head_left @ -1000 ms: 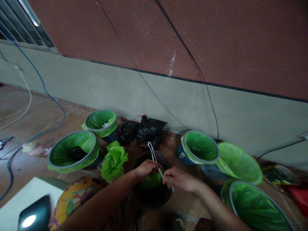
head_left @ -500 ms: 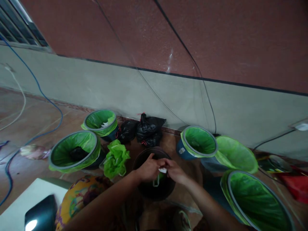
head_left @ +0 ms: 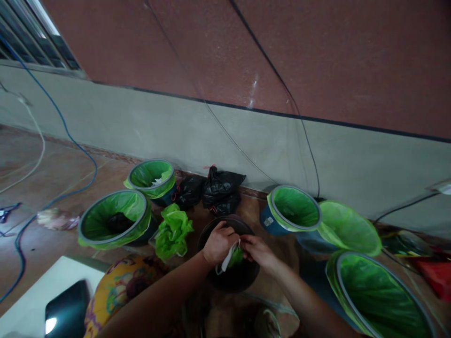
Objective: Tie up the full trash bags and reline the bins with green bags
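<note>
Both hands are close together above a dark round bin [head_left: 230,281]. The fingers of my left hand [head_left: 220,245] are closed on a thin white strip [head_left: 227,261], which hangs down over the bin. My right hand [head_left: 260,252] pinches at the strip's upper end, its fingertips near those of the left. Just under the fingers is a bright green, crumpled piece [head_left: 237,257]; whether it is joined to the strip I cannot tell. A crumpled green plastic bag [head_left: 172,232] lies to the left of the dark bin.
Green-lined bins stand left, such as one with a black bundle inside [head_left: 84,230], and right, such as a large one [head_left: 380,300]. Tied black bags [head_left: 220,185] rest by the wall. A patterned yellow cushion-like thing [head_left: 114,286], a dark tablet-like device [head_left: 66,305] and a blue cable [head_left: 63,117] are at left.
The white piece, small between the fingers before, now hangs as a longer strip down to the left, with more green showing below. My left hand has turned slightly. The view has shifted a little.
</note>
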### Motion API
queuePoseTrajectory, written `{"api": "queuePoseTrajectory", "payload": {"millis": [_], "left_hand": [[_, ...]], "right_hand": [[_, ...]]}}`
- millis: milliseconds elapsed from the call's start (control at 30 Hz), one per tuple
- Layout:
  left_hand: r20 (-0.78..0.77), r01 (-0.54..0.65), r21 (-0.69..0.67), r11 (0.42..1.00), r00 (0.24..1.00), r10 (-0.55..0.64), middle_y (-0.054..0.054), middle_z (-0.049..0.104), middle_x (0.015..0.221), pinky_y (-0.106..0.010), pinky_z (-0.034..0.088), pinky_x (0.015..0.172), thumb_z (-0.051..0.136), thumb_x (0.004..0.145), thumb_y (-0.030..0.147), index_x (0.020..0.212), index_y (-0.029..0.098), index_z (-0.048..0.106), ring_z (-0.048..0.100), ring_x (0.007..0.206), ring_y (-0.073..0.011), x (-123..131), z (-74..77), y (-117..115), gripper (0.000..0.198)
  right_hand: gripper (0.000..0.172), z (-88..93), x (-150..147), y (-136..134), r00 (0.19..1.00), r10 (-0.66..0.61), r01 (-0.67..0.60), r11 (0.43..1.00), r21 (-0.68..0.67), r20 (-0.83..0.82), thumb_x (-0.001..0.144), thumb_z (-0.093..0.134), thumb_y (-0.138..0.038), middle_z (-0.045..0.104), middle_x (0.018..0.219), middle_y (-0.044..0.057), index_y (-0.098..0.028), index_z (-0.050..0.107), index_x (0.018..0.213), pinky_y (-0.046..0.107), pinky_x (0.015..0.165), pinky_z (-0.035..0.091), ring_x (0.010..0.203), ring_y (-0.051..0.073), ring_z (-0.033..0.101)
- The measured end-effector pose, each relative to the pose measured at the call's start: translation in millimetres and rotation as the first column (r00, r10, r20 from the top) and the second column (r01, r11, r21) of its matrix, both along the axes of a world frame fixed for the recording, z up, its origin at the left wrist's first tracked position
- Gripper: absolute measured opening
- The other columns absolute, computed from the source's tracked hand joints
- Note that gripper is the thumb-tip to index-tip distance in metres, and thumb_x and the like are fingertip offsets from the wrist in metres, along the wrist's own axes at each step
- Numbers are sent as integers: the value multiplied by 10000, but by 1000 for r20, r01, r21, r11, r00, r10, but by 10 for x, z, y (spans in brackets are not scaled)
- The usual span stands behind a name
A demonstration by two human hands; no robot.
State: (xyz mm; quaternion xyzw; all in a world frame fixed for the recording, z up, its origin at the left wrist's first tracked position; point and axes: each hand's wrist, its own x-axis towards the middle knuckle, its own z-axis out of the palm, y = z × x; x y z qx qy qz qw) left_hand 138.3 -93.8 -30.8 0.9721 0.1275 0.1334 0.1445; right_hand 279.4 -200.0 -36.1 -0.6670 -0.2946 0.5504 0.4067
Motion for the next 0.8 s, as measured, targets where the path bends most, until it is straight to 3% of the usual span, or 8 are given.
{"api": "queuePoseTrajectory", "payload": {"millis": [267, 467, 633, 800], "left_hand": [[6, -29, -108, 994, 1000, 30, -23, 627, 781, -359, 359, 936, 413, 945, 275, 864, 194, 634, 568, 763, -155, 15, -47, 11, 249], [-16, -26, -119, 993, 1000, 24, -32, 634, 798, -340, 367, 880, 398, 944, 284, 844, 193, 628, 566, 771, -162, 46, 1, -2, 267], [-55, -13, -125, 992, 998, 6, -35, 638, 791, -299, 368, 780, 370, 953, 270, 804, 184, 620, 572, 770, -157, 58, -5, 23, 303], [-87, -52, -167, 985, 995, 37, -48, 659, 814, -285, 366, 750, 341, 962, 283, 826, 185, 636, 589, 793, -160, 35, 50, 30, 339]], "right_hand": [[212, 127, 81, 94, 949, -117, 88, 990, 111, 293, 763, 476, -326, 550, 576, -23, -175, 625, 766, 230, 509, 344, 519, 101, 488], [199, 186, 128, 29, 978, -197, 191, 978, 79, 72, 754, 530, -388, 491, 540, -56, -193, 567, 763, 190, 428, 247, 486, 84, 456], [221, 314, 119, 10, 932, -344, 347, 938, 6, -115, 678, 630, -370, 513, 597, -50, -177, 561, 762, 170, 390, 212, 491, 74, 495], [325, 426, 165, 7, 938, -307, 316, 948, 33, -161, 718, 627, -480, 523, 554, -45, -175, 518, 686, 183, 355, 167, 371, 26, 322]]}}
